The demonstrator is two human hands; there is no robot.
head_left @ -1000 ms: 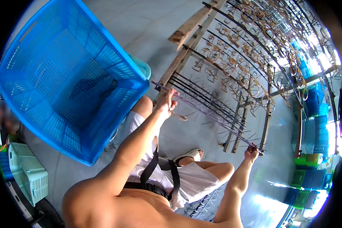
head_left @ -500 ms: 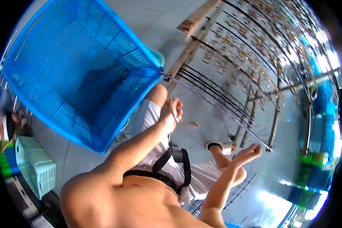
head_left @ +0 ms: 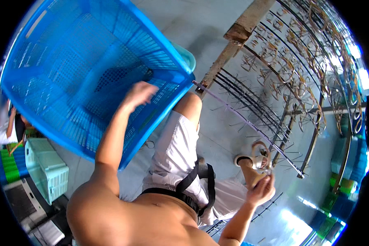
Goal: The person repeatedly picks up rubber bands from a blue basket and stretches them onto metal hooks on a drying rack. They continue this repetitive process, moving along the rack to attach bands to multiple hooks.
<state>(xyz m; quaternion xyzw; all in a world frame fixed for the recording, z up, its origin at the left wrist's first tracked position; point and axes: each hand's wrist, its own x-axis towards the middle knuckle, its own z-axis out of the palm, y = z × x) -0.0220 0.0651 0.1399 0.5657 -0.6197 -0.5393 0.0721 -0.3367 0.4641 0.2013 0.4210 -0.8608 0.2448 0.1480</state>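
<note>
My left hand (head_left: 140,95) is over the near side of a large blue mesh basket (head_left: 160,37); its fingers are smeared by motion, so I cannot make out anything in them. My right hand (head_left: 263,191) is low on the right, fingers curled and pinched together. At its fingertips is a thin brown, partly clear ring-shaped piece (head_left: 256,143), blurred, in front of my sandalled foot. A lilac rod (head_left: 242,117) with small hooks slants from the basket's corner towards the right, just above my right hand.
A wooden-framed rack (head_left: 219,67) holds several dark hooked rods (head_left: 244,96); many brown rings (head_left: 286,74) hang at upper right. Pale green crates (head_left: 53,180) stand at lower left, with another person (head_left: 6,127) beyond. Blue and green bins line the right.
My left hand has moved from beside my knee, where it held a thin ring, to over the basket. My right hand has dropped away from the rod's end, and a ring now shows there.
</note>
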